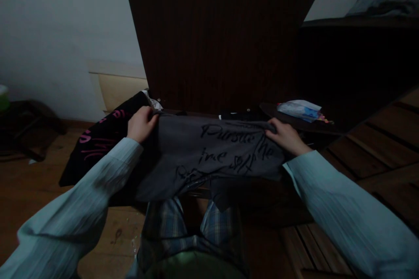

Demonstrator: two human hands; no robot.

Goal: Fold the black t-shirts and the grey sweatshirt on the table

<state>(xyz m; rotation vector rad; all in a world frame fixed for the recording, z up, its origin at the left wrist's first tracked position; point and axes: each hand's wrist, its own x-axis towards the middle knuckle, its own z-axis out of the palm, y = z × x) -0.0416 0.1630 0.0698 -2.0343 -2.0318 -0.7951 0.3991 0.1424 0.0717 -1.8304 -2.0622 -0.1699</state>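
A dark grey piece of cloth [178,148] with black lettering, which looks like a garment, is stretched between my two hands in front of my knees. My left hand [141,124] pinches its upper left edge, fingers closed. At the upper right edge, my right hand [286,136] grips the cloth the same way. The lower edge hangs loose and uneven over my plaid trousers. Whatever lies directly beneath the cloth is mostly hidden. Close to my left hand lies a black fabric item [98,139] with pink lettering.
A tall dark wooden panel [216,35] stands straight ahead. Right of it, a white and blue packet [300,110] rests on a dark surface. Slatted wood [382,148] is at the right. A dark stool [26,124] stands at the far left on the wooden floor [108,231].
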